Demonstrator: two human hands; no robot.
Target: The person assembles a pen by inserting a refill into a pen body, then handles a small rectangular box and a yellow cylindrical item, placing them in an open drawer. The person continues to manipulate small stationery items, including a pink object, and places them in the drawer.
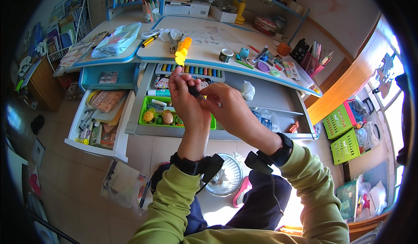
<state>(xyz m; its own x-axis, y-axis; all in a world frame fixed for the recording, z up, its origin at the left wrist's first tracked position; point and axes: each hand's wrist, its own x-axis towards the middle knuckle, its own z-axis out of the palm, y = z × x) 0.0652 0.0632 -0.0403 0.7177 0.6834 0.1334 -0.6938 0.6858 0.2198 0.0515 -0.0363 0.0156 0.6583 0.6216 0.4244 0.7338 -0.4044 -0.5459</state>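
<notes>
Closest to me: my two green sleeves (167,202), two black wrist straps (188,164), one round mesh basket (235,167) on the floor between my legs, and one pink slipper (242,191) clearly showing.

Just beyond those is the dark thing (194,91), up in the air over the open drawer. Just the one, small and stubby. Its long axis slants from far left to near right; my fingers cover its ends, so no idea which is the front. My left hand (188,102) is palm up, fingers curled round it, so that one's holding. My right hand (226,102) is bent in narrow at its near right end; pinching or only touching, can't tell.

Two drawers are out: a wide grey drawer (274,96) and a smaller white drawer (91,149) off left. In the wide one there's one green tray (142,112) with two roundish bits, yellow (149,115) and orange (167,118), plus one crumpled white bag (247,90) to the right. Two green crates (339,121) sit far over right.

Further back on the bench (183,22): one yellow tool (183,50), narrow end facing me, one little dark jar (226,55), one purple disc (263,66). Far side: one pencil cup (150,14) left, one upright yellow object (239,11) right.
</notes>
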